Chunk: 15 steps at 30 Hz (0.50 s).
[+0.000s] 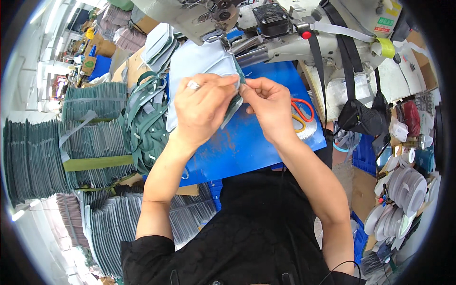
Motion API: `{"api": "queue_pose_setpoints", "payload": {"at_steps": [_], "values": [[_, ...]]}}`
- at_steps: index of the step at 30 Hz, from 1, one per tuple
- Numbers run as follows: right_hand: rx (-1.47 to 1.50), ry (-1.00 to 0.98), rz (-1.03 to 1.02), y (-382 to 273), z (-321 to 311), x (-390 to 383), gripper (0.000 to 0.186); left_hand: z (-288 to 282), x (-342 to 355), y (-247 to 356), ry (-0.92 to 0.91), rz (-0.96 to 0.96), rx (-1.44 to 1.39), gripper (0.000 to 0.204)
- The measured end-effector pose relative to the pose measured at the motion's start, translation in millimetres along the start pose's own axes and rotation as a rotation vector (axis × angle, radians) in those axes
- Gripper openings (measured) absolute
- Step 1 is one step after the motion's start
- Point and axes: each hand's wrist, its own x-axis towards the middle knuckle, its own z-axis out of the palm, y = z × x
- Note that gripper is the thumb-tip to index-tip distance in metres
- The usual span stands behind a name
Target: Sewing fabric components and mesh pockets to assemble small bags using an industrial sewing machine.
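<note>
A light grey-blue fabric panel [197, 59] with a dark green edge lies on the blue work surface [228, 147], its far end by the sewing machine [228, 14]. My left hand [202, 107], a ring on one finger, rests on the panel with its fingers closed at the green right edge. Right beside it, my right hand [270, 104] pinches that same edge between thumb and fingers. The fingertips of both hands almost meet, and they hide the bit of edge between them. Close to my right hand lie scissors [304, 111] with red and yellow handles, partly covered by it.
Green straps [145, 123] hang in a tangle left of the work surface. Bundled stacks of green panels [33, 156] stand farther left. Black and white tapes [349, 57] run over the machine at right. White tape rolls [406, 190] fill a rack at far right.
</note>
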Motion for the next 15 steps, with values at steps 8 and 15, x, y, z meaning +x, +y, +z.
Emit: {"api": "queue_pose_setpoints", "payload": {"at_steps": [8,15], "values": [[0.127,0.018,0.101,-1,4,-5,0.017,-1,2,3,-0.054,-0.004,0.039,0.016],[0.182,0.069,0.109,-1,21,31,0.017,4,20,-31,-0.121,-0.029,-0.025,0.017]]}}
